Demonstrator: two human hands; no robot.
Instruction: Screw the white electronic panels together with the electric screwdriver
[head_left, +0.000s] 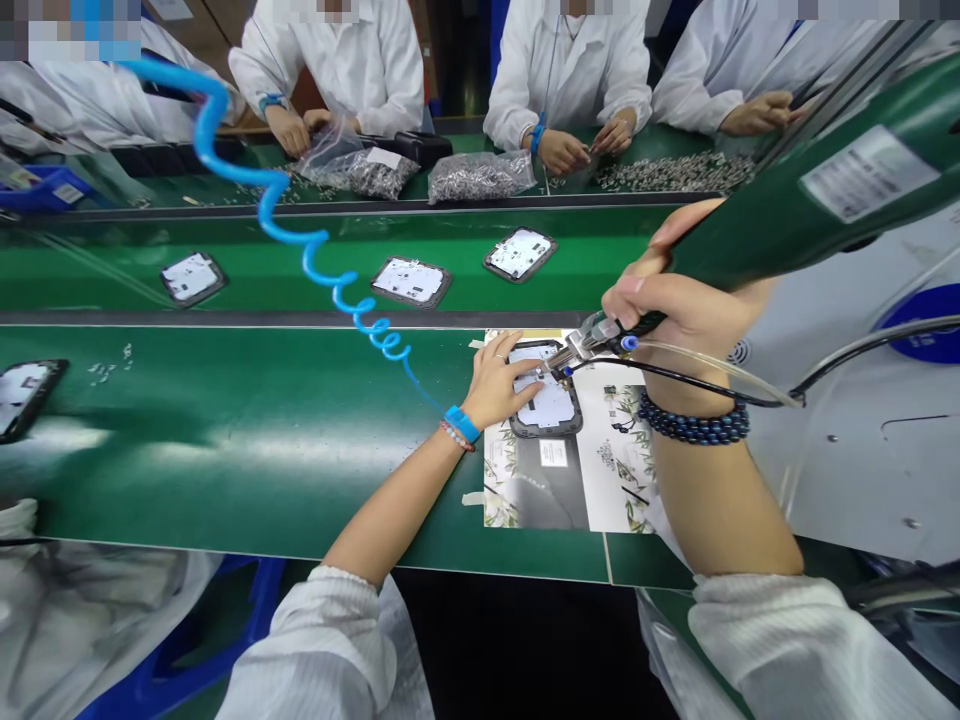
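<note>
The left grip (499,385) lies low, palm down, its fingers (525,368) spread and its thumb (527,394) pointing out to the right. The left forearm (390,505) slants up to it from below and left. The right grip (682,290), higher and to the right, is firmly curled, the right forearm (720,505) rising steeply beneath it.
</note>
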